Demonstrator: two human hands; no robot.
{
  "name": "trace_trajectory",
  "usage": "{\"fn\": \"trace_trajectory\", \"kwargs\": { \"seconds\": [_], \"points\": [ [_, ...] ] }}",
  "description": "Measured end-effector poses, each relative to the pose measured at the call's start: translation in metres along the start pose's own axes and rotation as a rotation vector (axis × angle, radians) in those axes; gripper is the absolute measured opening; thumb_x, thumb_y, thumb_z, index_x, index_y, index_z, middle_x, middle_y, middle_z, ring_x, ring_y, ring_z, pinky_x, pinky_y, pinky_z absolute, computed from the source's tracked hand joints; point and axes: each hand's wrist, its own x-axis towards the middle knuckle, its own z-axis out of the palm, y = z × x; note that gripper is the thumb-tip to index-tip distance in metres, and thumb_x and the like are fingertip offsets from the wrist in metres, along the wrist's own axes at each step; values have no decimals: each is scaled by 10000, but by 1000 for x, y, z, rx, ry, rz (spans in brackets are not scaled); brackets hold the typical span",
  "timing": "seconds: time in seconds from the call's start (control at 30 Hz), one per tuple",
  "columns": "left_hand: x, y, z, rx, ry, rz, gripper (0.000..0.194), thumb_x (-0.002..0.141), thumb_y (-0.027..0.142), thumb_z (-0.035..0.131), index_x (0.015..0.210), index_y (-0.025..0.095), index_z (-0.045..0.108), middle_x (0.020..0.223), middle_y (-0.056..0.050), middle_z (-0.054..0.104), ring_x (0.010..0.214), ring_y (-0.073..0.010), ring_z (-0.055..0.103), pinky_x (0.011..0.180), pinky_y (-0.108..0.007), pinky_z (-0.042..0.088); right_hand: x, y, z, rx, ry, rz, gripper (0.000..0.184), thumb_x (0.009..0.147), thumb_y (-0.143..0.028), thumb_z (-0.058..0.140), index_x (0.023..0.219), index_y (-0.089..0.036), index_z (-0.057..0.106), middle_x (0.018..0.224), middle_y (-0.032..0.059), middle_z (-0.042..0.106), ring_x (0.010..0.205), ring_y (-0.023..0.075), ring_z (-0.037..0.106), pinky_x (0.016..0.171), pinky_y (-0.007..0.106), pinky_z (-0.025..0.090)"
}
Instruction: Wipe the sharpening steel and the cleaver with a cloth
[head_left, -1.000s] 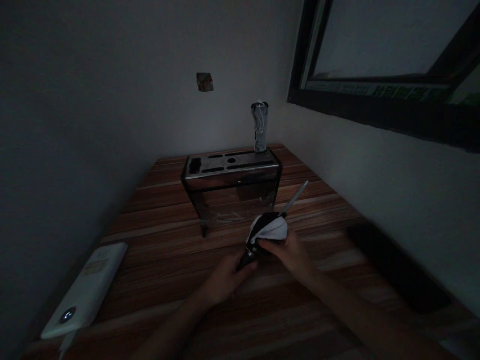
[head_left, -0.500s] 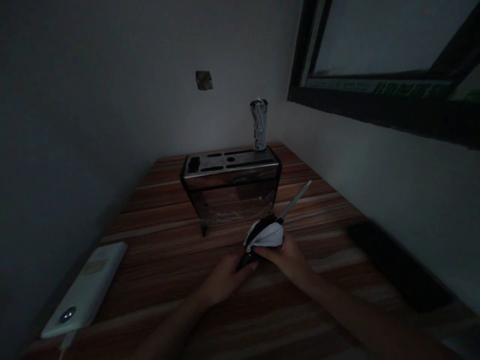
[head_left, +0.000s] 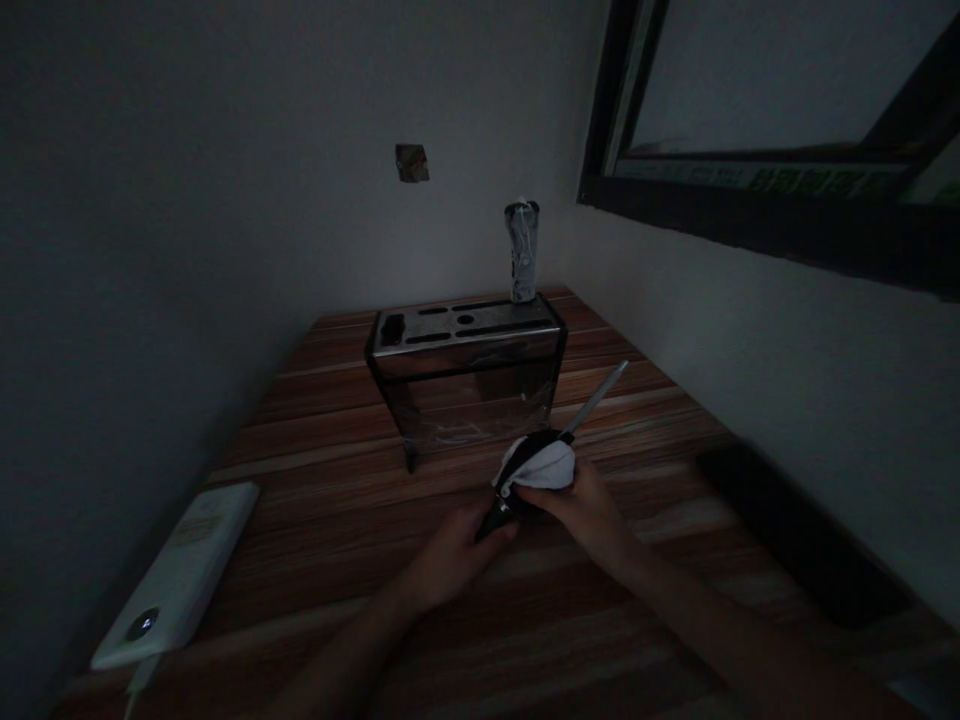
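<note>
Head view: slightly more of tool (head_left: 596, 400) showing than a second ago

Over wooden surface (head_left: 337, 510), near slotted stand (head_left: 465, 350): pinched through white cloth (head_left: 547, 466) in right hand (head_left: 589, 515), clasped at handle (head_left: 493, 519) in left hand's (head_left: 454, 550) closed grip. Handling apparently unfinished.

Mine: one bare left hand (head_left: 451, 555), one bare, slender left forearm (head_left: 367, 628); one bare right hand (head_left: 592, 520), one bare, tapering right forearm (head_left: 697, 622). Finer detail is lost in dimness.
</note>
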Motion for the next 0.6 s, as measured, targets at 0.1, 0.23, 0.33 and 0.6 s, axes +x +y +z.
{"fn": "trace_trajectory", "kwargs": {
  "seconds": [0.1,0.23,0.33,0.6],
  "points": [
    [0,3,0,-33,-4,25,339,845,386,480,1072,151,570,936,-34,611,839,-187,526,771,-279,411,3,-2,-3,22,33,-12,346,515,-275,813,819,-183,677,823,47,739,802,242,688,751,362,547],
    [1,0,0,19,22,-14,332,839,436,472,943,136,573,800,-14,564,746,-162,489,687,-256,401,9,-4,-10,52,53,-75,306,570,-303,793,837,-194,691,863,38,736,837,227,679,792,350,527],
    [1,-2,1,33,18,-19,320,842,446,460,879,143,554,751,3,516,713,-144,464,648,-238,385,15,-6,-16,104,92,-121,284,586,-316,785,831,-205,694,861,24,734,843,211,671,800,334,518],
    [0,-1,0,6,-7,5,303,850,430,466,919,151,560,819,-5,545,748,-145,485,692,-232,390,34,-15,-33,258,306,-221,309,561,-300,804,835,-220,685,871,3,721,850,185,648,838,335,487]
  ]
}}
